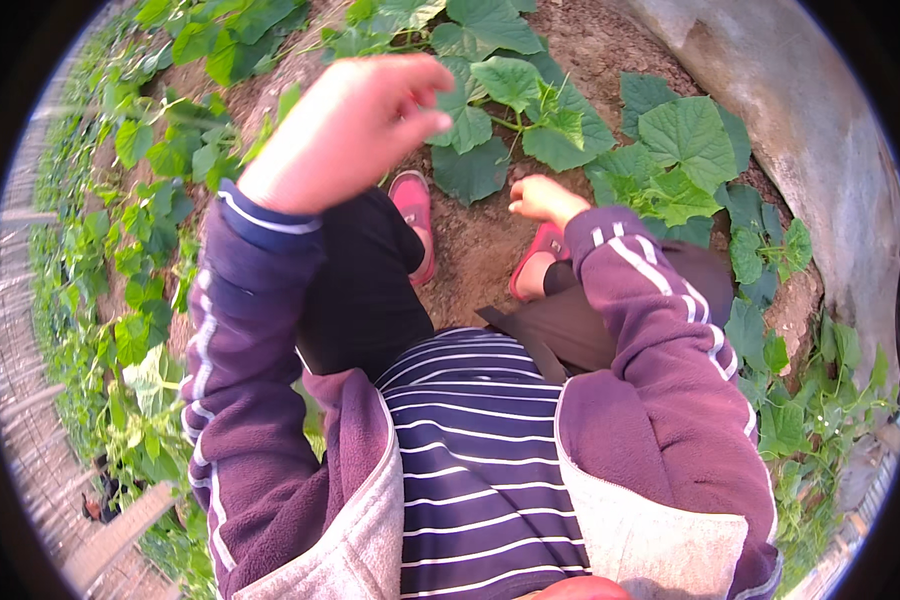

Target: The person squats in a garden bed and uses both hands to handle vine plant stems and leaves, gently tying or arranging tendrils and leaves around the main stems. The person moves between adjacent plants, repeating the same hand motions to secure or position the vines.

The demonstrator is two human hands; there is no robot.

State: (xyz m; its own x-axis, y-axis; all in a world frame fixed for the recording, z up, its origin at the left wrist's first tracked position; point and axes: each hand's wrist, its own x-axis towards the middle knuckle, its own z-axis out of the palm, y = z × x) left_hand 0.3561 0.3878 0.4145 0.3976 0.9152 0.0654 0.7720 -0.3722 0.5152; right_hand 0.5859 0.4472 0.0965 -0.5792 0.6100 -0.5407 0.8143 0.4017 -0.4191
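My left hand (360, 127) is raised in front of me, blurred by motion. Its thumb and forefinger are apart, and nothing shows between them. Just beyond its fingertips grow the broad lobed leaves of a cucumber plant (510, 82), with a thin stem and tendrils. My right hand (547, 199) hangs lower, above my right shoe, with its fingers bent and partly hidden by the back of the hand. More cucumber leaves (682, 142) lie to the right of it. I cannot make out anything in its grasp.
Bare brown soil (465, 262) lies between my red shoes (412, 202). Rows of leafy vines (127, 262) run down the left side, beside a wooden slat (120, 536). A pale, stained sheet-like surface (817, 150) curves along the right edge of the bed.
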